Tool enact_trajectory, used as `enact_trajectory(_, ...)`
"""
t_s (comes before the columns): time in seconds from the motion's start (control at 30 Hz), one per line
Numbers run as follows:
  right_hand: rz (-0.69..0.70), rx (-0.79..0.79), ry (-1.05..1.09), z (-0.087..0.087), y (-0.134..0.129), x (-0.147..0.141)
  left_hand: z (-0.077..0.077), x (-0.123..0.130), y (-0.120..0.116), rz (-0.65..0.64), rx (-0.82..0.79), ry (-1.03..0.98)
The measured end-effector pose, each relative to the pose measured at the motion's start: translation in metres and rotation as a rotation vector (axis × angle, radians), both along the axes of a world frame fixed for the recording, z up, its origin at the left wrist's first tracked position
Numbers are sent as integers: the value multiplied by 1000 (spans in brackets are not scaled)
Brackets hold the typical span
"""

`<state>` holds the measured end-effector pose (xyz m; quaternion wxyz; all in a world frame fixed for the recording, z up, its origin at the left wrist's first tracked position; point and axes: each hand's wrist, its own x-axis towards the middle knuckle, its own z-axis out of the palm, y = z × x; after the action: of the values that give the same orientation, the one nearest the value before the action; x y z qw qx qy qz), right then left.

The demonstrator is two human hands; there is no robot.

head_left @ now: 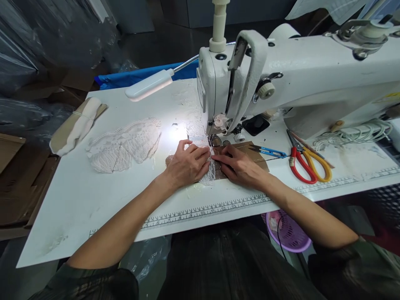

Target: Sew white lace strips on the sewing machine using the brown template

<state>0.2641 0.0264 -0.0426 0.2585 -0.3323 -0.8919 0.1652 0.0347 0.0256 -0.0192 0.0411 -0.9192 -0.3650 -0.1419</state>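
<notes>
A strip of white lace (207, 178) lies under the needle area of a white sewing machine (208, 83). From the left, my left hand (190, 163) presses on the lace with bent fingers held close together. My right hand (239, 166) comes in from the other side, its thumb and index finger closed at the lace's right edge. Both sets of fingertips are just in front of the presser foot (215, 141), almost meeting. Brown cardboard (261, 160) sits beneath my right hand, fixed along the machine bed. My fingers partly cover the lace.
A gathered lace pile (125, 146) and a tied fabric bundle (78, 125) lie on the left of the table. Blue thread snips (268, 152) and red-and-yellow scissors (308, 162) are at right. A lamp (150, 85) hangs over the table; a purple basket (292, 235) is below.
</notes>
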Motion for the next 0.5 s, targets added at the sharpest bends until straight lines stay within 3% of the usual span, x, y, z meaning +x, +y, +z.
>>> enact_trajectory(0.5,-71,1,-193,13,1,-11,-3,9,0,151,-88,-5)
